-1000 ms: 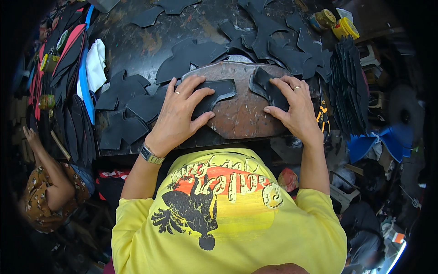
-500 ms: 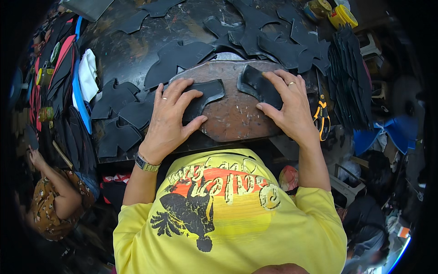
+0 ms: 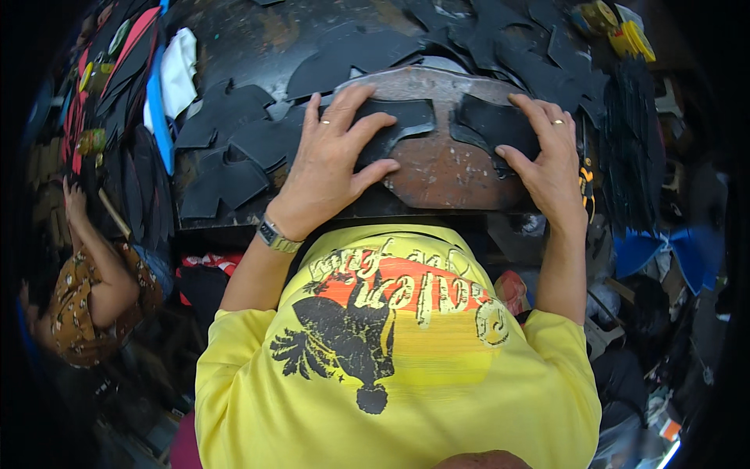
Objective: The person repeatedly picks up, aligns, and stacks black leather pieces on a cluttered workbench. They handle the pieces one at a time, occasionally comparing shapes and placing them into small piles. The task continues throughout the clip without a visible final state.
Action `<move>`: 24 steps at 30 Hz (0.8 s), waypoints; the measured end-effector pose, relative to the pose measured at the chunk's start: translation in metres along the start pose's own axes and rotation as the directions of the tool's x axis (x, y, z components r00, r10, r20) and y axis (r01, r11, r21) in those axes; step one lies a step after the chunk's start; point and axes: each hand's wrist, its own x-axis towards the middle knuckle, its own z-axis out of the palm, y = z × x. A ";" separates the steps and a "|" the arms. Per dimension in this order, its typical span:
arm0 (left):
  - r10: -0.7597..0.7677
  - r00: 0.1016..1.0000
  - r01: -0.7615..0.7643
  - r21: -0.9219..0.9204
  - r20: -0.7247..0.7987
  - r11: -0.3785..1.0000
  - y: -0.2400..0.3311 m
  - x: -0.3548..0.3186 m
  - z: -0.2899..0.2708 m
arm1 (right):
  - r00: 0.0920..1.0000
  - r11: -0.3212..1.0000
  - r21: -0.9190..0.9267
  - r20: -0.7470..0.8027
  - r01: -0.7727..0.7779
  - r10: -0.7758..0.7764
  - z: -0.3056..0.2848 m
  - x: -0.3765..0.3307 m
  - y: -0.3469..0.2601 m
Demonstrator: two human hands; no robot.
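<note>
A worn brown slab (image 3: 449, 168) lies at the near edge of a dark table (image 3: 258, 47). Two black cut pieces rest on it. My left hand (image 3: 332, 160) lies flat, fingers spread, pressing down the left black piece (image 3: 402, 119). My right hand (image 3: 547, 152) presses the right black piece (image 3: 492, 125) in the same way. Both pieces are partly hidden under my fingers. A watch sits on my left wrist, and each hand wears a ring. My yellow printed shirt fills the lower middle of the view.
Many more black cut pieces (image 3: 226, 144) cover the table to the left and behind the slab. A black stack (image 3: 629, 137) stands at the right. Yellow tape rolls (image 3: 617, 27) sit far right. Another person (image 3: 86, 281) in a patterned brown top is at the lower left.
Both hands have stayed pressed on the two black pieces, which have shifted only slightly on the slab. The view has moved, so the slab now sits higher in the picture.
</note>
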 end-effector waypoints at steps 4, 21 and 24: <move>0.038 0.996 -0.044 -0.072 -0.079 0.996 0.001 -0.010 -0.006 | 1.000 1.000 -0.008 -0.006 -0.027 0.027 0.000 0.005 -0.007; -0.318 0.722 0.416 0.018 -0.614 0.909 -0.052 -0.122 -0.073 | 0.992 0.996 0.085 -0.122 -0.001 0.011 -0.007 0.026 0.012; -0.384 0.661 0.525 0.032 -0.645 0.851 -0.060 -0.145 -0.081 | 0.999 0.960 0.277 0.035 -0.032 0.023 -0.002 0.025 -0.026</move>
